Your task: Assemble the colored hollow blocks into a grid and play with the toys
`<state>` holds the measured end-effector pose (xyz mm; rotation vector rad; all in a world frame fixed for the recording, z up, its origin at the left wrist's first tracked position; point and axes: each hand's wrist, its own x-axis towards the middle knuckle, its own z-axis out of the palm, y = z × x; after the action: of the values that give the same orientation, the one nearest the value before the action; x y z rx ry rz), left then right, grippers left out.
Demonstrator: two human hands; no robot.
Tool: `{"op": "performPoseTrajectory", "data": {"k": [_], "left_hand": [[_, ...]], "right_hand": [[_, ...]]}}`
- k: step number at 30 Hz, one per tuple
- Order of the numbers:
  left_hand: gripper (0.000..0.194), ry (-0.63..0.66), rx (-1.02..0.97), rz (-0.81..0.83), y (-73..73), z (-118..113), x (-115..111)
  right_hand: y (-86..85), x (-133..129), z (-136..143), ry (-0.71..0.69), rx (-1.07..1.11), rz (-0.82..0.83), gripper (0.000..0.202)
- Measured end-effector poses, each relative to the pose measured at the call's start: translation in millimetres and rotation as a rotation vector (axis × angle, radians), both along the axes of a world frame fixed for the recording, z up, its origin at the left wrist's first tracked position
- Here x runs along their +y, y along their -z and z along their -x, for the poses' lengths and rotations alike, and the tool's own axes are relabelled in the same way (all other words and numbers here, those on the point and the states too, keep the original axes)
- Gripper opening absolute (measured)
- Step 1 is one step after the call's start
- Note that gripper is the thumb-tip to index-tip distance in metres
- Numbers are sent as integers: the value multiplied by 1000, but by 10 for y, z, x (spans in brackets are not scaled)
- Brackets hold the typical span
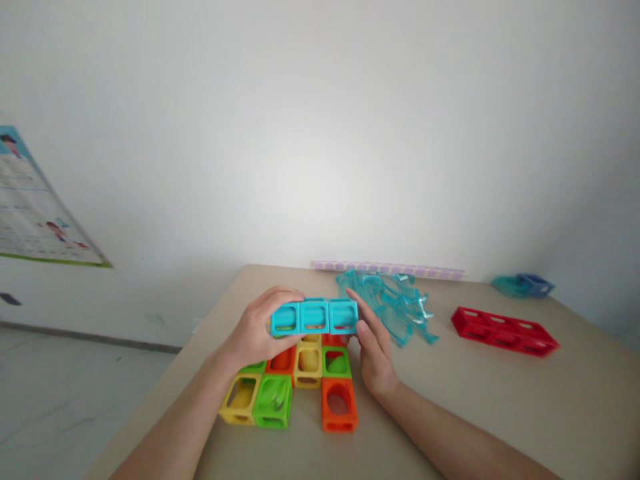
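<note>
Between my hands is a light-blue row of three hollow cube blocks [314, 317]. My left hand [257, 323] wraps round its left end, thumb below and fingers above. At the right end, my right hand [373, 347] grips with thumb and fingers. Beneath and in front of the row lies a cluster of hollow blocks: a yellow block [309, 360], a green block [273, 400], an orange block [339, 405] and others. The row hides the back of this cluster, and I cannot tell whether it touches the blocks below.
A red three-cube block row [505, 331] lies to the right on the table [475, 400]. Crumpled teal plastic [390, 300] lies behind my right hand. A patterned lilac strip [390, 269] runs along the wall. A dark-blue block [535, 285] sits at the far right corner.
</note>
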<state>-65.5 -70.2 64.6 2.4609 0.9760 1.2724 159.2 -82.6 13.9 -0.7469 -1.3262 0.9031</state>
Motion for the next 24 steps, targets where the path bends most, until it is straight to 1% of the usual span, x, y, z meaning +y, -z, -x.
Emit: {"op": "performPoseTrajectory", "data": {"k": [2, 3, 4, 6, 8, 10, 11, 14, 17, 19, 21, 23, 24], "left_hand": [[45, 17, -33, 16, -17, -4, -11], [45, 31, -47, 32, -26, -7, -17], [44, 47, -55, 56, -33, -11, -24], [42, 89, -59, 123, -46, -18, -36], [41, 127, -60, 194, -54, -20, -43], [41, 143, -67, 245, -61, -14, -41], [42, 146, -69, 258, -64, -9, -38], [42, 164, -78, 260, -70, 5, -25], [43, 190, -90, 251, -69, 1, -26], [43, 188, -89, 260, -60, -13, -40], [43, 170, -107, 283, -40, -27, -58], [51, 176, -160, 345, -7, -30, -63], [58, 198, -200, 382, 14, -27, -57]], "right_hand": [[-14, -29, -12, -29, -135, -128, 57], [-28, -38, -14, -21, -199, -191, 59], [-45, -44, -15, 0, -252, -251, 57], [-71, -41, -17, 32, -323, -337, 47], [-73, -29, -23, 9, -347, -344, 41], [-54, -21, -34, -29, -356, -305, 43], [-42, -19, -39, -24, -359, -283, 44], [-18, -21, -54, 24, -368, -258, 47], [-31, -22, -63, 31, -397, -294, 46], [-65, -29, -68, 61, -467, -393, 47], [-119, -60, -72, 135, -614, -542, 49], [-194, -124, -91, 211, -770, -663, 49], [-239, -169, -116, 244, -821, -689, 47]]}}
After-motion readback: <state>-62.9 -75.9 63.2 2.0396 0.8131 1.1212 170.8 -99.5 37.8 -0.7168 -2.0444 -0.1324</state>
